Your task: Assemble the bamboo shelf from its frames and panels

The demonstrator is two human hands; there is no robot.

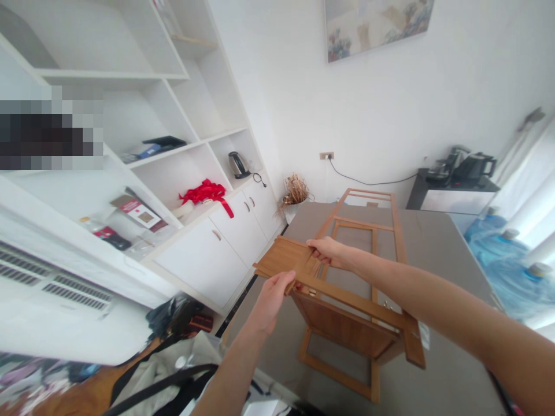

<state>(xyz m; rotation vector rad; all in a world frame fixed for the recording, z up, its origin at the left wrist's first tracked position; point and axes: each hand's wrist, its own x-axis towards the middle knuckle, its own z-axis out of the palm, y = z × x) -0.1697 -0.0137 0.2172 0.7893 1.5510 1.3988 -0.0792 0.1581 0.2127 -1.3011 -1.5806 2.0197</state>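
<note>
A light-brown wooden furniture frame [347, 297] with long rails and crossbars lies on the grey table [437, 242]. At its left end a flat wooden panel [280, 254] juts out over the table's edge. My left hand [271, 297] is closed on the near corner of this panel, where it meets a rail. Beyond it, my right hand [327, 251] pinches the panel's right side, beside the tall upright part of the frame. Exactly how the panel joins the frame is hidden by my fingers. Below the rail, a wider wooden board [347, 326] shows.
White shelves [199, 141] on the left hold a kettle [238, 164], red ribbon [203, 192] and a cola bottle [108, 234]. A dried plant [295, 192] stands behind the table. Large blue water bottles [505, 251] line the right side. Bags and cloth [173, 352] lie at lower left.
</note>
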